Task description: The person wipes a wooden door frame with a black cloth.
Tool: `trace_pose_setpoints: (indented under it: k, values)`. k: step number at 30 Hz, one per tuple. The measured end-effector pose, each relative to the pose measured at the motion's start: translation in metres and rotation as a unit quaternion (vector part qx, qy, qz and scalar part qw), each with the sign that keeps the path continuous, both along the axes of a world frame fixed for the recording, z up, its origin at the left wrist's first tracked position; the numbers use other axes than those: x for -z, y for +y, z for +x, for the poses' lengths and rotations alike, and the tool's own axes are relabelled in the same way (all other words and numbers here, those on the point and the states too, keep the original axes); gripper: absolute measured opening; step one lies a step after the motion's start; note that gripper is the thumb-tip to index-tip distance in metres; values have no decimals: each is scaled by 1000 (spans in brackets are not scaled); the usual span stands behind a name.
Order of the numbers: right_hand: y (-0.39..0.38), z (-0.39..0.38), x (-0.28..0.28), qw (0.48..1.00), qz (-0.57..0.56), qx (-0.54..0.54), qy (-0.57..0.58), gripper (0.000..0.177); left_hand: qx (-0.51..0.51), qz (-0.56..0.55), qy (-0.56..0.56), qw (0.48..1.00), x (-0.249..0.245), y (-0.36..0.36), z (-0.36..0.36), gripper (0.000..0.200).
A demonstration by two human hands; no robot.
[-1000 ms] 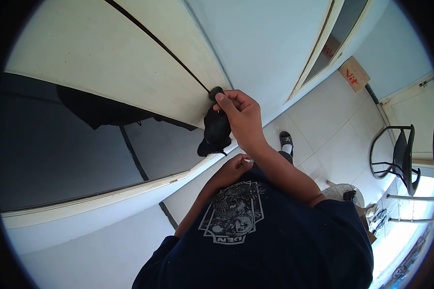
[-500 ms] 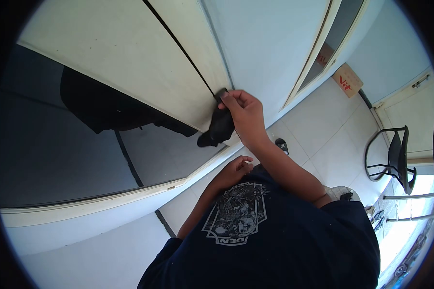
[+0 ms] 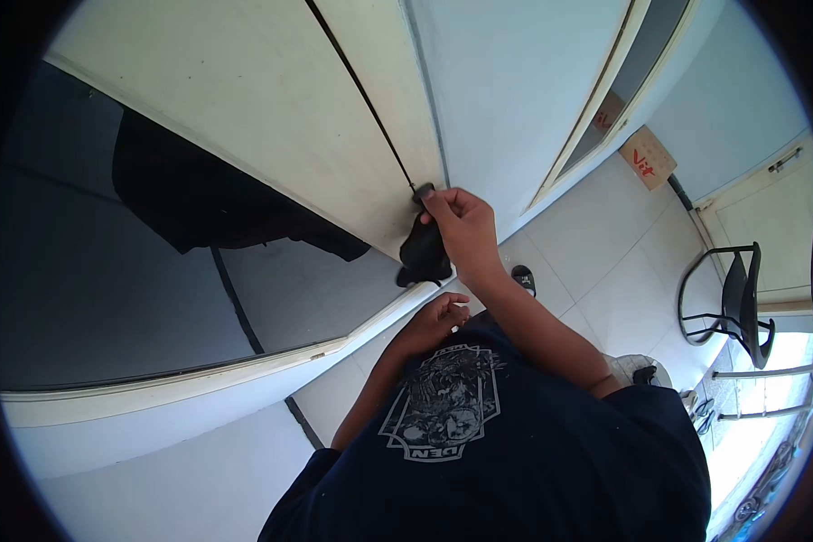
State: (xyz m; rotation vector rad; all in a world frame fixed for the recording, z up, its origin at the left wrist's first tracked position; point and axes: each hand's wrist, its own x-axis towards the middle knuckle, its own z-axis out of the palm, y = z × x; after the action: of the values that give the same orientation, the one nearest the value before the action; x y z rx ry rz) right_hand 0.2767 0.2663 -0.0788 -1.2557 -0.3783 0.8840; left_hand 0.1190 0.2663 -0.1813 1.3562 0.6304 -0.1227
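Note:
My right hand point(image 3: 461, 221) pinches the upper end of a small black thing point(image 3: 425, 246) between thumb and fingers. It looks soft, like a piece of cloth or a pouch, and hangs down against the cream panel point(image 3: 334, 135). Its lower end lies by the pale ledge of the frame, and its exact kind I cannot make out. My left hand point(image 3: 438, 323) is just below, in front of my shirt, with loosely bent fingers apart and nothing visible in them.
A dark glassy pane point(image 3: 108, 298) with a large black shape point(image 3: 217, 199) in it fills the left. To the right are a black sandal point(image 3: 523, 279) on the tiled floor, a cardboard box point(image 3: 647, 159), a black chair point(image 3: 739, 294) and a door point(image 3: 768, 217).
My right hand has moved slightly down with the black thing. Its lower end has swung right, towards the frame's ledge. My left hand stays nearly in place, and the view has shifted a little.

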Motion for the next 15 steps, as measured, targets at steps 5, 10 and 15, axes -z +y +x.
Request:
trace_pose_setpoints:
  k: [5, 10, 15]
  values:
    - [3, -2, -22, 999, 7, 18, 31, 23, 26, -18, 20, 999, 6, 4, -5, 54]
    - [2, 1, -25, 999, 22, 7, 24, 20, 23, -21, 12, 999, 13, 2, -3, 49]
    - [3, -1, -37, 999, 28, 19, 32, 18, 13, -15, 30, 999, 8, 5, -3, 46]
